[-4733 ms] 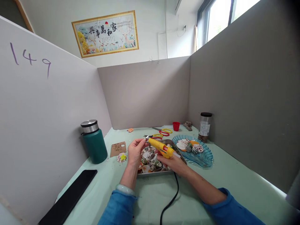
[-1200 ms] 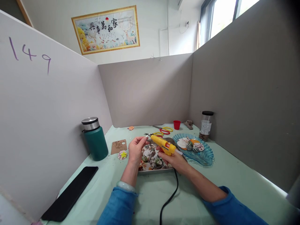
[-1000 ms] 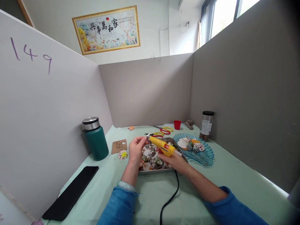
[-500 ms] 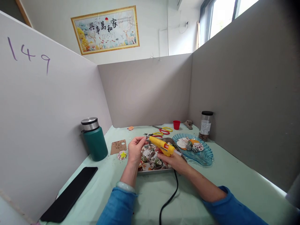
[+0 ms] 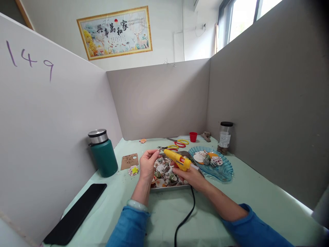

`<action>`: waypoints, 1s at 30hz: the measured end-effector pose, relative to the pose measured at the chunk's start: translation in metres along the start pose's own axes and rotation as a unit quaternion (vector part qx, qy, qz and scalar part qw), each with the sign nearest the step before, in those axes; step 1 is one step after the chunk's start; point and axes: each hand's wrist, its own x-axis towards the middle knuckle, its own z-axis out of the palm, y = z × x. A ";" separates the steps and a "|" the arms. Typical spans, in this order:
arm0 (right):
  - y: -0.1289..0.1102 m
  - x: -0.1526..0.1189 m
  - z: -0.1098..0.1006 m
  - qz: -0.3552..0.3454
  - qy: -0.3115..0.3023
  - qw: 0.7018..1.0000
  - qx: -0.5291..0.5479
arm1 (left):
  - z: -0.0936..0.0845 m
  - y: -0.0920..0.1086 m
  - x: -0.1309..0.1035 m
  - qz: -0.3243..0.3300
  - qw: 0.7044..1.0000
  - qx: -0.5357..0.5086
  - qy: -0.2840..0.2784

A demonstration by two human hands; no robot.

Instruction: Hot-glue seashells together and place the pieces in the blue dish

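Observation:
In my right hand point(image 5: 185, 174) is a yellow hot glue gun point(image 5: 177, 159), its nozzle pointing left and a pale glue stick jutting from its rear. My left hand point(image 5: 148, 163) is pinched just left of the nozzle. Something small and pale shows at its fingertips, too small to name. Both hands are above a metal tray point(image 5: 169, 188) heaped with seashells point(image 5: 164, 173). Left of the tray lie a round speckled piece with a yellow star point(image 5: 133, 170) and a brown card point(image 5: 129, 161) with dark bits on it.
Two pairs of scissors point(image 5: 180, 143) lie behind the tray. To the right are a blue shell-shaped dish point(image 5: 226, 173) with shells, a lidded jar point(image 5: 225, 137) and a red cup point(image 5: 193, 137). A green bottle point(image 5: 104, 156) and a black flat object point(image 5: 77, 212) stand left. The black cord point(image 5: 189, 216) trails forward.
The glue gun and both hands hold nearly the same pose. The whole view has shifted very slightly.

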 end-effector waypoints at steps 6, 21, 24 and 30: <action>0.002 0.000 -0.001 0.007 -0.003 1.000 -0.006 | -0.001 0.000 0.001 0.003 1.000 0.000 -0.001; 0.002 0.000 -0.001 -0.004 0.003 1.000 -0.006 | 0.001 0.001 0.000 -0.044 0.997 -0.059 -0.034; 0.001 0.000 -0.001 0.002 -0.001 1.000 -0.008 | 0.000 0.000 0.001 -0.062 0.994 -0.076 -0.036; 0.006 0.001 -0.002 -0.017 0.007 1.000 -0.011 | 0.000 0.001 0.000 -0.101 0.989 -0.105 -0.036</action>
